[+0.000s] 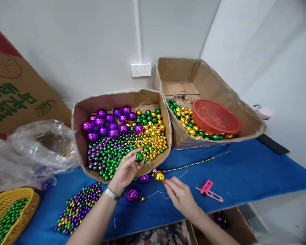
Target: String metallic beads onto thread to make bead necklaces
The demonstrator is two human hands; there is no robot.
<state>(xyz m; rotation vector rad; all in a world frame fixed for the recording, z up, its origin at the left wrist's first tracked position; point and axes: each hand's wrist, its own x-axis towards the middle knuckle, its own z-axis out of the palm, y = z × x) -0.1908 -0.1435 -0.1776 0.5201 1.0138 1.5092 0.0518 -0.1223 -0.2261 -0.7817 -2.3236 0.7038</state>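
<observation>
Pinching a green bead [139, 157], the left hand [125, 171] opposes the right hand [180, 196], whose grip pinches a gold bead [159, 176], apparently keeping the thread [149, 164] taut.

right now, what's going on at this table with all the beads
A person's left hand holds a green bead at the front of a cardboard box of loose beads, with a thread running toward a large gold bead. The right hand pinches at that gold bead's edge; whether it grips bead or thread is unclear. A strand of small beads lies on the blue cloth.
</observation>
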